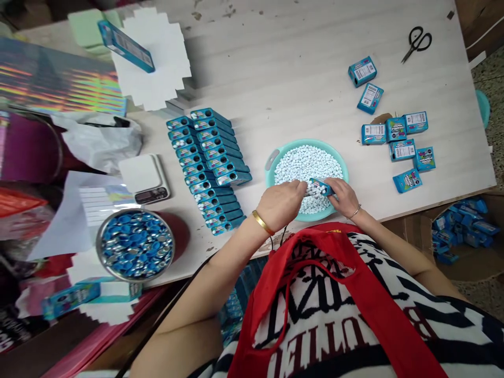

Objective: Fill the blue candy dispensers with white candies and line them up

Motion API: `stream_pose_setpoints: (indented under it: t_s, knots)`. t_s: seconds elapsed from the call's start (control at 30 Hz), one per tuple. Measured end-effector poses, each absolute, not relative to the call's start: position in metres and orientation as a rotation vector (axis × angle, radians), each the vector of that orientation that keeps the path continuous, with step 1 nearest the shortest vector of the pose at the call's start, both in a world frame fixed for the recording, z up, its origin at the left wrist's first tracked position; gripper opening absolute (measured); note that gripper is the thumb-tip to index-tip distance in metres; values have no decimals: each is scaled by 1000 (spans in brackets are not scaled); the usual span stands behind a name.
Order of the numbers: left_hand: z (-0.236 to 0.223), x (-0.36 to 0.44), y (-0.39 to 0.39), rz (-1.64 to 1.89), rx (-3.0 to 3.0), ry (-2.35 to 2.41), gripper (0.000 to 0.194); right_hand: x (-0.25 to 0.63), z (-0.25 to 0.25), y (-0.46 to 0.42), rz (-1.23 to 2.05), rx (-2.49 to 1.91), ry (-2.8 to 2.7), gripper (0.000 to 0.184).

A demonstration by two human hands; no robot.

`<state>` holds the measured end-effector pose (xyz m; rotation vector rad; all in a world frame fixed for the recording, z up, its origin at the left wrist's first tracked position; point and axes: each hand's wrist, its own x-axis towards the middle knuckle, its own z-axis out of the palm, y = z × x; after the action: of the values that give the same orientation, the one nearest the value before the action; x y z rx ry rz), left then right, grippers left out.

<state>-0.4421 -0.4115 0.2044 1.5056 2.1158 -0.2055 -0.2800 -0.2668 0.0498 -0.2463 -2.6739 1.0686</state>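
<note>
My right hand (pixel 343 197) is closed around a small blue candy box (pixel 323 188), tilted over a turquoise basin (pixel 271 176). White candies (pixel 309 161) fill the basin, and some show at the box's end. My left hand (pixel 281 203), with a gold bracelet at the wrist, is closed close to that end. Whatever its fingers grip is too small and covered to name; white candies lie right beside the fingertips.
Rows of blue boxes (pixel 218 149) stand left of the basin. Further left are a scale (pixel 147 176) and a metal pot (pixel 98 247) of blue-and-silver caps. Blue boxes (pixel 403 149) and scissors (pixel 416 43) lie right. A carton (pixel 468 268) holds more boxes.
</note>
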Motion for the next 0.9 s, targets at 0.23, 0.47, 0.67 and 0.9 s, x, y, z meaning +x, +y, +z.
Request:
stream_pose_setpoints:
  t_s: [0.23,0.47,0.67,0.9]
  knots:
    - [228,-440,-419,-232,1538,2146,26,-279,45,-271,1157,-276,-2589,39]
    - [150,-458,-454,618,1472,2072,58,-285,50,-287,1451,-246,-2435,42]
    - [111,-463,-483,742,1379,2082,26,-303,58,-304,1531,-126,-2494,58]
    - [87,-536,-570,793,878,2692,30,-257,24,-201,1050,-1080,-2150,66]
